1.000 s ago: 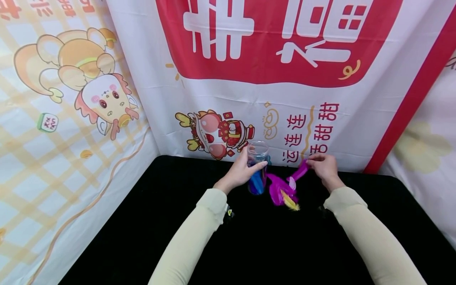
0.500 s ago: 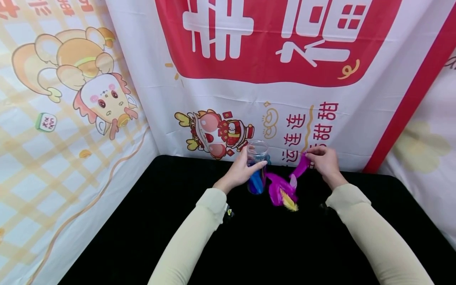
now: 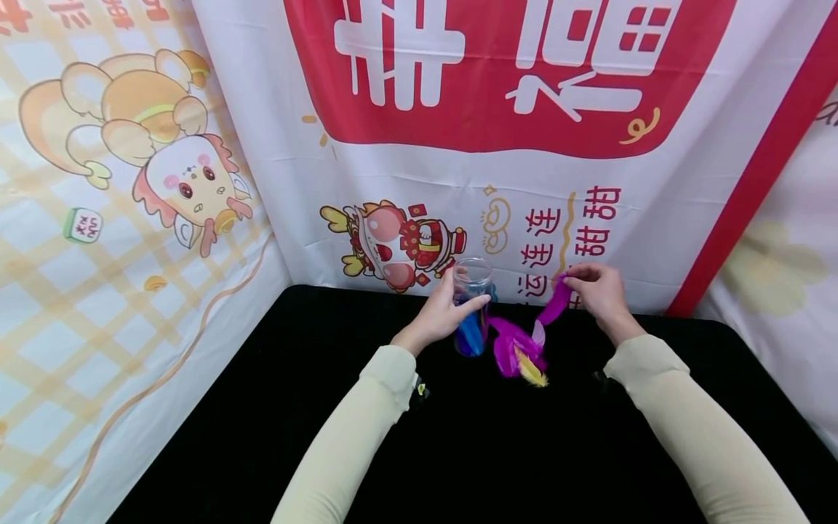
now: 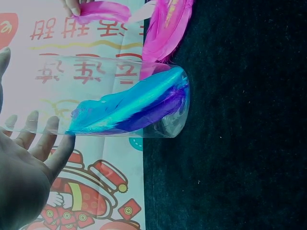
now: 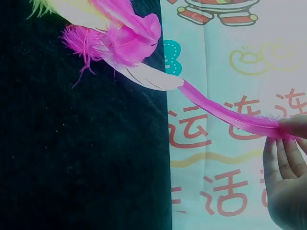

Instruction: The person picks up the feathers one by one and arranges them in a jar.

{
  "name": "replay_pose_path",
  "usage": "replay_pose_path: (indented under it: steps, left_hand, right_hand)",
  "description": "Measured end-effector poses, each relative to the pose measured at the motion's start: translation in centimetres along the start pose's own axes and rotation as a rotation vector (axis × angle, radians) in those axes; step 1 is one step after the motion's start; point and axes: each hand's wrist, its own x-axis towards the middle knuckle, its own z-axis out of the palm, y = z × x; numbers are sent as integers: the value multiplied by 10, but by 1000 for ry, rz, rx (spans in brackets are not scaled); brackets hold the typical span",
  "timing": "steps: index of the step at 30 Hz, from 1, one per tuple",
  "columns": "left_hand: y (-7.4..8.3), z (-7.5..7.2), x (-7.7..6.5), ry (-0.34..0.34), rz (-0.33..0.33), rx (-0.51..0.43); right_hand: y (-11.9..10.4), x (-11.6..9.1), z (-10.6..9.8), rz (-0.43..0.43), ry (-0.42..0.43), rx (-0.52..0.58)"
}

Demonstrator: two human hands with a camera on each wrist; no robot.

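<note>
My left hand [image 3: 440, 313] grips a clear plastic cup [image 3: 473, 273] from its left side, fingers behind it and thumb across the front. Inside the cup lie a blue feather [image 4: 129, 103] and a purple feather [image 4: 151, 112]. Between thumb and fingertips, my right hand [image 3: 597, 291] pinches the end of a magenta feather [image 5: 230, 116], held up at a slant. Its lower end meets a pale feather [image 5: 148, 77] by the pile of magenta feathers [image 3: 513, 343] right of the cup. A yellow feather [image 3: 532, 369] lies at the pile's near side.
The feathers lie on a black-covered table [image 3: 497, 451]. Just behind its far edge hangs a white and red printed cloth [image 3: 419, 175], and another patterned cloth [image 3: 131, 291] hangs along the left.
My right hand has risen slightly with the magenta feather, which now stands farther from the pile. My left hand and the cup have stayed in place.
</note>
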Motion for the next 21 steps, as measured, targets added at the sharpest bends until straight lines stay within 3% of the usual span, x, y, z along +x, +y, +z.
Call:
replay_pose_path:
  steps: [7, 13, 21]
  left_hand:
    - [1, 1, 0, 3, -4, 9]
    - [1, 1, -1, -4, -11, 6]
    - [2, 0, -1, 1, -3, 4]
  right_hand:
    - [-6, -2, -2, -79, 5, -55]
    - [-11, -4, -3, -125, 6, -38]
    - [-19, -6, -6, -127, -18, 13]
